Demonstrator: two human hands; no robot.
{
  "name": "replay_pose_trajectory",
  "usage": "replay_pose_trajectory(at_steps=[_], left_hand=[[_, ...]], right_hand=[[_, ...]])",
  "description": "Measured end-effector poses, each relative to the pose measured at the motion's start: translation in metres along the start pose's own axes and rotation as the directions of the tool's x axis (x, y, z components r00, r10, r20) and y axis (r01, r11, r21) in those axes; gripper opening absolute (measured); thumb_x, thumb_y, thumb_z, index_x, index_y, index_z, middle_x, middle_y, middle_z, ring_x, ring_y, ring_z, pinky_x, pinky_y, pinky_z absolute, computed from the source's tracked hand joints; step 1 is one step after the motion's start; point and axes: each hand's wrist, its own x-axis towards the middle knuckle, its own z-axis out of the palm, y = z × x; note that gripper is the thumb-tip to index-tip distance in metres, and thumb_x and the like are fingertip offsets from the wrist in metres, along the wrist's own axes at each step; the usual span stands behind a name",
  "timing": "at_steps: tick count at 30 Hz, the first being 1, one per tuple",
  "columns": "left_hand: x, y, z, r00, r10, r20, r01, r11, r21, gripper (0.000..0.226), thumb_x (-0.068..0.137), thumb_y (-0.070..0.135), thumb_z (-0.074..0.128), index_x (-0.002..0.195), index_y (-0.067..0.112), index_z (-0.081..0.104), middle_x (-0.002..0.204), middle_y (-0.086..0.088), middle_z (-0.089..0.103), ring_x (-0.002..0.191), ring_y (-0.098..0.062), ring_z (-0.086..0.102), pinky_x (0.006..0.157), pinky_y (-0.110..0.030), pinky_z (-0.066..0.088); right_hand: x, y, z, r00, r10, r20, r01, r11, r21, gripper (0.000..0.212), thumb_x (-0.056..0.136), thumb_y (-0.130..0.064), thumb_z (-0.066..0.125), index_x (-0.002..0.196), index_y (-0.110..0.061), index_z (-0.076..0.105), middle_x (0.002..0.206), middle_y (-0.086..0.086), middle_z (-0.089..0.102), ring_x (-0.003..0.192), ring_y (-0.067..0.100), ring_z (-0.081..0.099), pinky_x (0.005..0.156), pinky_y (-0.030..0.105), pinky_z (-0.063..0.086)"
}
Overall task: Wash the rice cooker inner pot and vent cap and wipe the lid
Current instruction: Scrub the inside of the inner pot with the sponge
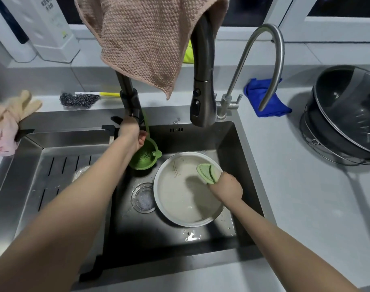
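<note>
While in sink (238, 144): pot (179, 207) sits under right hand.
Right hand (227, 188): clutching green cloth (207, 172) against pot's inner wall.
Left hand (132, 134): gripping faucet (130, 102) base.

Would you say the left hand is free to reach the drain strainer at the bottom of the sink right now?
Probably yes: the left hand is up near the faucet base, apparently holding nothing, and the drain strainer lies uncovered beside the inner pot.
</note>
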Motion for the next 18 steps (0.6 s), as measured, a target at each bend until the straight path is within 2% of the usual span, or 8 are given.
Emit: replay_pose_trajectory(at_steps=[5, 8, 13, 18], left_hand=[[0.0053, -0.0039, 0.0026, 0.999, 0.025, -0.026, -0.026, 0.999, -0.031, 0.034, 0.094, 0.042, 0.025, 0.080, 0.015, 0.040, 0.060, -0.008, 0.045, 0.043, -0.013, 0.030, 0.038, -0.014, 0.018], [0.0064, -0.0063, 0.0030, 0.999, 0.035, -0.039, -0.037, 0.999, -0.040, 0.032, 0.095, 0.040, 0.025, 0.085, 0.015, 0.042, 0.060, -0.007, 0.045, 0.041, -0.012, 0.031, 0.036, -0.013, 0.018], [0.0062, -0.0096, 0.0047, 0.997, 0.044, -0.062, -0.048, 0.996, -0.072, 0.031, 0.095, 0.035, 0.028, 0.076, 0.015, 0.041, 0.059, -0.006, 0.046, 0.044, -0.012, 0.033, 0.033, -0.011, 0.018], [0.0008, -0.0086, 0.0003, 0.998, 0.055, -0.039, -0.056, 0.998, -0.033, 0.032, 0.094, 0.039, 0.029, 0.087, 0.012, 0.044, 0.059, -0.006, 0.048, 0.044, -0.012, 0.034, 0.036, -0.014, 0.021]], right_hand=[[0.0016, 0.0007, -0.0002, 1.000, -0.008, 0.000, 0.008, 1.000, 0.028, 0.040, 0.081, -0.037, 0.063, 0.109, -0.011, 0.052, 0.105, 0.008, 0.065, 0.095, 0.030, 0.063, 0.066, 0.027, 0.041], [0.0033, -0.0013, 0.0020, 1.000, -0.005, 0.005, 0.005, 0.998, 0.060, 0.044, 0.080, -0.040, 0.064, 0.111, -0.011, 0.051, 0.106, 0.008, 0.065, 0.096, 0.031, 0.062, 0.070, 0.030, 0.046], [0.0055, -0.0056, 0.0041, 1.000, -0.019, 0.023, 0.017, 0.996, 0.089, 0.046, 0.081, -0.041, 0.064, 0.114, -0.012, 0.052, 0.109, 0.008, 0.065, 0.098, 0.030, 0.062, 0.075, 0.033, 0.049], [0.0098, -0.0081, 0.0051, 0.998, -0.036, 0.060, 0.032, 0.997, 0.077, 0.043, 0.081, -0.047, 0.062, 0.108, -0.014, 0.055, 0.105, 0.005, 0.065, 0.096, 0.028, 0.062, 0.069, 0.030, 0.045]])
